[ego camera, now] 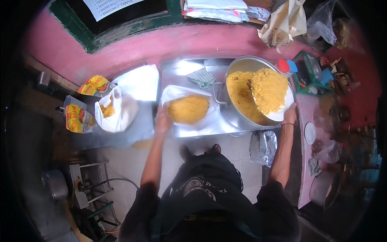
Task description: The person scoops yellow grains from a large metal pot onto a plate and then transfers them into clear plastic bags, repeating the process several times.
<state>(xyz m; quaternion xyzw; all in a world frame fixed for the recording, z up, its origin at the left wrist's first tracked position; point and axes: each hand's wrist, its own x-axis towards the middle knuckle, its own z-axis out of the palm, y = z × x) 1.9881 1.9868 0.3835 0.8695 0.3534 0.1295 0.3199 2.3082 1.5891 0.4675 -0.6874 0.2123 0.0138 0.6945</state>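
Observation:
In the head view my right hand (289, 115) grips the rim of a white plate (282, 112). A heap of yellow rice (270, 90) covers much of that plate, which tilts over the right side of a large metal pot (219, 93). More yellow rice (240, 99) lies inside the pot. My left hand (164, 119) holds the left edge of an open white plastic bag (198, 124), the fingers partly blurred. Yellow rice (188, 109) forms a mound in this bag, left of the pot on the metal table (178, 131).
At the left stand another white bag (121, 116) with yellow food and two Rose Brand pouches (80, 119). A checked cloth (202, 77) lies behind the rice bag. Red- and blue-lidded jars (285, 66) and a green basket (310, 72) sit right of the pot.

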